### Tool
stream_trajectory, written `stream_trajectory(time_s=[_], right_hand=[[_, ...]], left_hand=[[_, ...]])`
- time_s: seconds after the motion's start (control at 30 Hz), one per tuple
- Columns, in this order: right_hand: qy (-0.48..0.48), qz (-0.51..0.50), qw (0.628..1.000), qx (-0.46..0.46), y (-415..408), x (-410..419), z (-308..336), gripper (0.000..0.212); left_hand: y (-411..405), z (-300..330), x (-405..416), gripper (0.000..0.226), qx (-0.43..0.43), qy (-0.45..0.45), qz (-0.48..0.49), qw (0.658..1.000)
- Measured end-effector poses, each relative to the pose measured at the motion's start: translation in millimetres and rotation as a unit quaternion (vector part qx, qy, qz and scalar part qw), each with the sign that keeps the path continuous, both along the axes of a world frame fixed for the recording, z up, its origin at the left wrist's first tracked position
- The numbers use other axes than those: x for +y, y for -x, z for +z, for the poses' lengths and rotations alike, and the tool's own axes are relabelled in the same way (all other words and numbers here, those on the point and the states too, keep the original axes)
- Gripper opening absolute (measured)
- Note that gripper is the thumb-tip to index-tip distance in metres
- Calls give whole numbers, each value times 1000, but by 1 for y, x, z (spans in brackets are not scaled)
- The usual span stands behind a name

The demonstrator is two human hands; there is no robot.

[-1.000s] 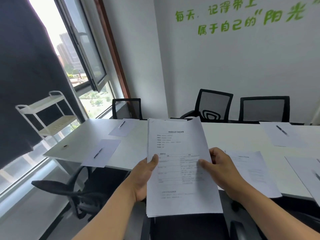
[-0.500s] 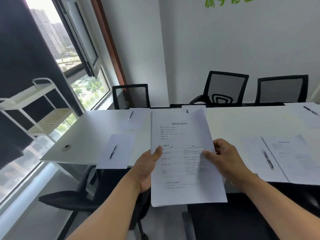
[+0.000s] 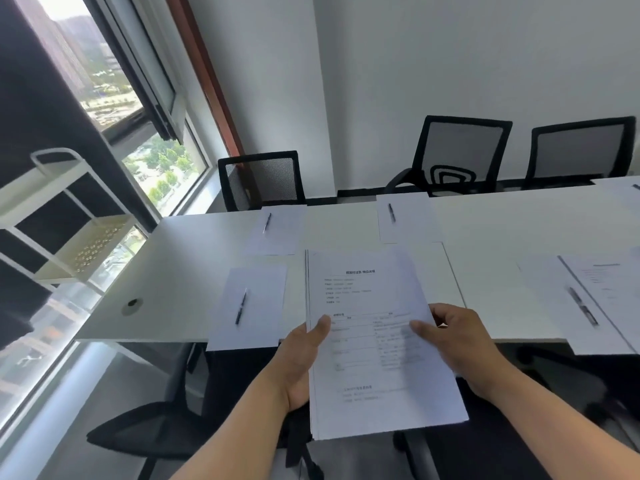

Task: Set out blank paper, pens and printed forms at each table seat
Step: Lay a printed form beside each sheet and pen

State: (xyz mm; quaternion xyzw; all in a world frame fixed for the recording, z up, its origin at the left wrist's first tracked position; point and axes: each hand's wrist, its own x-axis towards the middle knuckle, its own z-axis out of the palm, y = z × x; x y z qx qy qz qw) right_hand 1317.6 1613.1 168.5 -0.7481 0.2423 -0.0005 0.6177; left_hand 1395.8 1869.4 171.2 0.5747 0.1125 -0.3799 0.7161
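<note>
Held a stack of printed forms [image 3: 377,341] above the desk [image 3: 180,271] edge, left grip [image 3: 301,362] and right grip [image 3: 464,344] both pinching it, thumbs on top.

My meeting room, by the window

Three black mesh-backed office chairs stand along the far side of my white table [image 3: 180,271]: one [image 3: 261,181] near the window corner, one with a looped lumbar pattern [image 3: 460,154], one [image 3: 581,148] at the right. A round cable grommet [image 3: 132,305] sits in the tabletop's left end. To my left is a white metal shelf rack [image 3: 79,233] beside a dark curtain [image 3: 38,140], with the tilted-open window [image 3: 138,67] showing trees and buildings outside.
</note>
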Motion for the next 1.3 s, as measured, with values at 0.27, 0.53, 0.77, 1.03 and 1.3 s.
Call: stream_trajectory(time_s=[0.27,0.53,0.77,1.03,1.3], right_hand=[[8,-62,997,41,-58,-31,-66,25],[12,-86,992,90,-98,-75,-127,33],[-1,-105,985,134,-98,-102,-154,42],[28,-122,980,152,-98,-115,-173,39],[56,-136,979,143,-108,-136,-176,40]], left_hand=[[-48,-36,-24,39,38,-23,20,999],[-91,-77,-71,36,85,-54,21,995],[-111,-103,-99,36,102,-73,-15,992],[-119,-127,-105,39,120,-71,-44,989],[-133,-140,-109,44,130,-70,-44,988]])
